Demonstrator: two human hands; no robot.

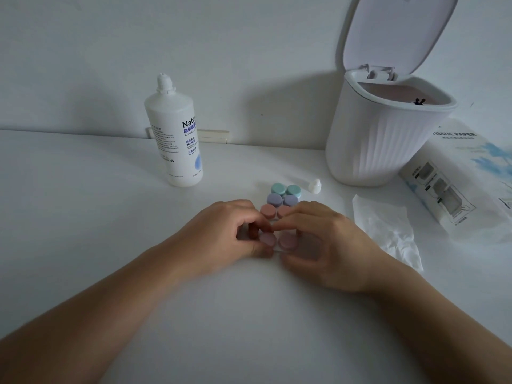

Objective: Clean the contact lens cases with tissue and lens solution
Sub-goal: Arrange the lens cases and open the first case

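Both hands met over the nearest pink lens case (278, 241), left hand (221, 234) pinching its left cap, right hand (327, 245) curled round its right cap, three more cases (281, 199) just beyond the fingertips, tissue (388, 225) right of the right hand, solution bottle (174, 139) beyond the left.

— How's the light?
— Dim, cool and grey, soft all over. The bin (385, 139) throws a broad shadow left onto the wall (83, 65); the bottle (174, 139) casts a fainter one.
— Any glare?
— None. The desk (69, 217) reads flat.
— Sharpness?
— The right hand (327, 245) is smeared at its fingertips, and both forearms go soft. Wide-angle bending shows at the edges.
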